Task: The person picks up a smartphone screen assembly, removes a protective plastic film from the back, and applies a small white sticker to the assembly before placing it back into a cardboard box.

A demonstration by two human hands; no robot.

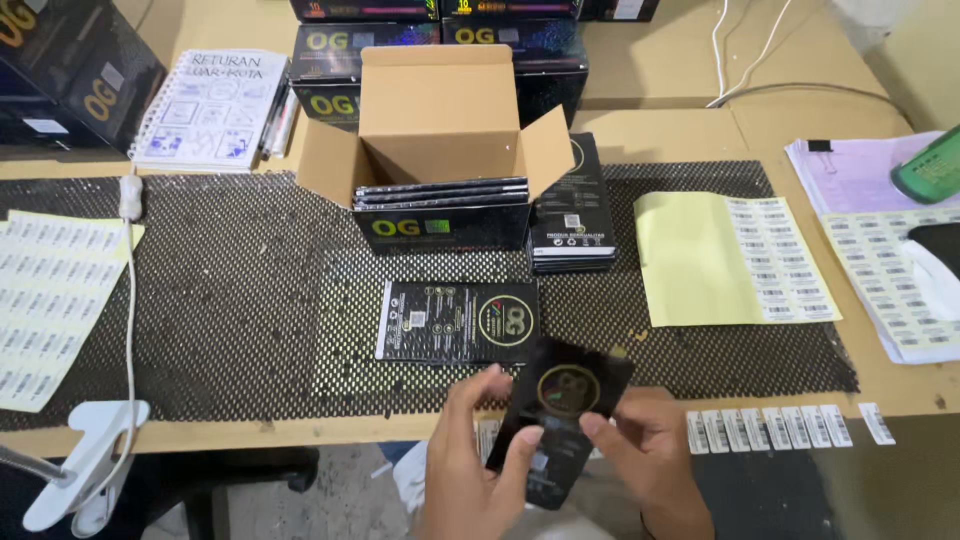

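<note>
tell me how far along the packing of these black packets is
Done: a few flat black packets stand in the open carton. In hand: both the left hand and right hand hold one packet. Left: one packet on the mesh mat, plus a stack beside the carton.

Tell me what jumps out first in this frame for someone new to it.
At the bottom centre, the left hand and right hand hold a flat black packet with a gold ring over the table's edge. Just beyond it a matching packet lies flat on the dark mesh mat. Behind that stands an open cardboard box with more black packets on edge inside.
</note>
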